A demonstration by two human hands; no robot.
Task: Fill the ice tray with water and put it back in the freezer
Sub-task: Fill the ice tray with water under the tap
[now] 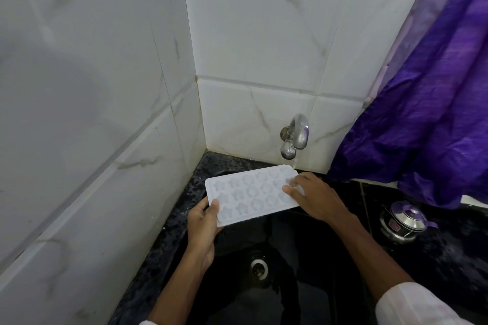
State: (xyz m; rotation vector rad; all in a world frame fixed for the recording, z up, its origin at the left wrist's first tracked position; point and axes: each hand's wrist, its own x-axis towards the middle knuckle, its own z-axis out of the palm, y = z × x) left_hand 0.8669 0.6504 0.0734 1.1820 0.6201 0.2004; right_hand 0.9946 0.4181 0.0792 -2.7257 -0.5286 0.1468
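Tray (253,194) under running tap (295,137) | both hands grip | no legible writing

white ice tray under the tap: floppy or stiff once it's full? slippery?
The ice tray looks thin and moulded, so probably flexes; both the left hand and right hand support its ends. Water from the tap wets it, so likely slippery. The shallow cells would probably spill if tilted.

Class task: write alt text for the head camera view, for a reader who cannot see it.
Two hands hold a white ice tray over a black sink, its far right corner under water running from a wall tap. The left hand grips the near left corner; the right hand rests on the right end. A lidded steel pot sits at right.
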